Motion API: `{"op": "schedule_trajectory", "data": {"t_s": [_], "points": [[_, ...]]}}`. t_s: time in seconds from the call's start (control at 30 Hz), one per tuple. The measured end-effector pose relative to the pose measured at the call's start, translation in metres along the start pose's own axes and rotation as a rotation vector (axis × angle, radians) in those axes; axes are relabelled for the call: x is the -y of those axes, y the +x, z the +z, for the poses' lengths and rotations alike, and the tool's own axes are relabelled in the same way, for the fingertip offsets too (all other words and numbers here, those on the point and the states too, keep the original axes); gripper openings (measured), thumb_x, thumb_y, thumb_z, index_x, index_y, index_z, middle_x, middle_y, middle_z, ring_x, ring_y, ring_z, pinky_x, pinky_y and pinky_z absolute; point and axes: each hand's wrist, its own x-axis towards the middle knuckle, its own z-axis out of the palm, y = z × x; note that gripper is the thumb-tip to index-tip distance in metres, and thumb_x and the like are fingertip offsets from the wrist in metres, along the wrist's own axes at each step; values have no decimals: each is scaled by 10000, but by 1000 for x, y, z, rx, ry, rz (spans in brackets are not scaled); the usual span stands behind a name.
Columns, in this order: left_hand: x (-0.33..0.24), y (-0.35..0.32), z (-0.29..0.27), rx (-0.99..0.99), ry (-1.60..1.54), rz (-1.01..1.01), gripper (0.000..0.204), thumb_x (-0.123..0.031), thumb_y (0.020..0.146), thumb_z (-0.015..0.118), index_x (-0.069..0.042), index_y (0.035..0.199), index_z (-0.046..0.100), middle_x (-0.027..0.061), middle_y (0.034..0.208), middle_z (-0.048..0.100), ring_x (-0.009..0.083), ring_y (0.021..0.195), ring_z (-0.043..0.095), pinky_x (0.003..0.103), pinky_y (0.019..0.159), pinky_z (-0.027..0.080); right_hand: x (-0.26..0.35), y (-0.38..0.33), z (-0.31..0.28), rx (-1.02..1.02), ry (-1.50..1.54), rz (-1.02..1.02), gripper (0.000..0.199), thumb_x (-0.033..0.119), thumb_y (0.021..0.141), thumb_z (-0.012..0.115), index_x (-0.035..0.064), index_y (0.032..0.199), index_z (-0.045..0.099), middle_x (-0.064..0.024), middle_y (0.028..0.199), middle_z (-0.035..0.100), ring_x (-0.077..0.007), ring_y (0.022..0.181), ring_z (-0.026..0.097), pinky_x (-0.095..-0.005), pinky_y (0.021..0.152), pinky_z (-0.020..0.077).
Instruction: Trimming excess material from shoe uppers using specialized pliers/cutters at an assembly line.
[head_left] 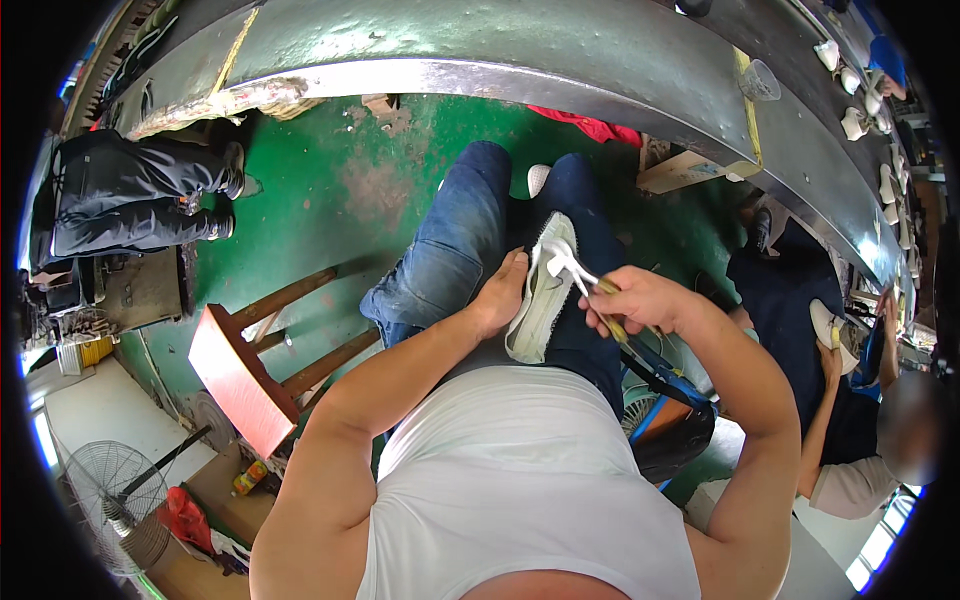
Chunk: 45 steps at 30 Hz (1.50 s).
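A whitish shoe (535, 328) lies across my thighs, its underside facing up and one end pointing away from me. My left hand (503, 290) is closed on the shoe's left edge, with the thumb near its middle. In my right hand (635, 305) are metal pliers (585, 277) with yellowish handles, gripped from the right side. Their jaws reach over the shoe, at a small white piece (558, 264) near its far half. I cannot tell whether the jaws are clamped on that piece.
A long metal bench (430, 78) curves across the far side, with a clear plastic cup (760, 80) and several pale shoes (855, 122) at its right. At left stand a wooden stool (243, 380), a fan (118, 500) and a person in dark trousers (140, 195). Another person handles a shoe (830, 335) at right.
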Motion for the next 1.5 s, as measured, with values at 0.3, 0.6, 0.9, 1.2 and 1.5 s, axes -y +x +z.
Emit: {"op": "schedule_trajectory", "data": {"t_s": [0.3,0.6,0.9,1.2,1.5], "points": [[-28,-18,4,-5,-3,-113,572,-434,1094,241,-60,1522,301,146,1426,471,223,1289,479,366,1110,387,-5,0,16,-370,-689,-276,212,193,907,627,-17,938,625,-223,821,666,-383,811,667,-444,725,512],[-12,-19,4,73,-223,-73,630,-433,1086,292,-50,1574,182,177,1524,383,245,1410,347,332,1166,259,63,-25,10,-208,-1153,104,239,176,912,623,-57,964,638,-237,908,676,-395,889,663,-461,785,517],[-15,-21,8,44,-161,-76,513,-396,1101,259,-131,1536,316,111,1394,521,200,1267,500,365,1101,395,83,-28,17,-94,-922,161,175,139,895,618,-34,910,640,-136,763,668,-242,675,681,-392,620,530],[-22,-22,13,70,-163,-82,526,-368,1104,239,-87,1548,255,122,1424,471,205,1297,463,347,1108,381,56,-27,13,-153,-746,137,161,152,901,612,-3,871,644,-80,742,665,-176,614,644,-316,561,524],[-22,-27,11,19,-186,-107,540,-390,1098,247,-58,1522,286,119,1412,489,209,1290,481,365,1093,404,72,-9,9,-62,-1044,77,347,277,984,555,-34,867,655,-127,740,692,-253,686,683,-413,669,538]]}}
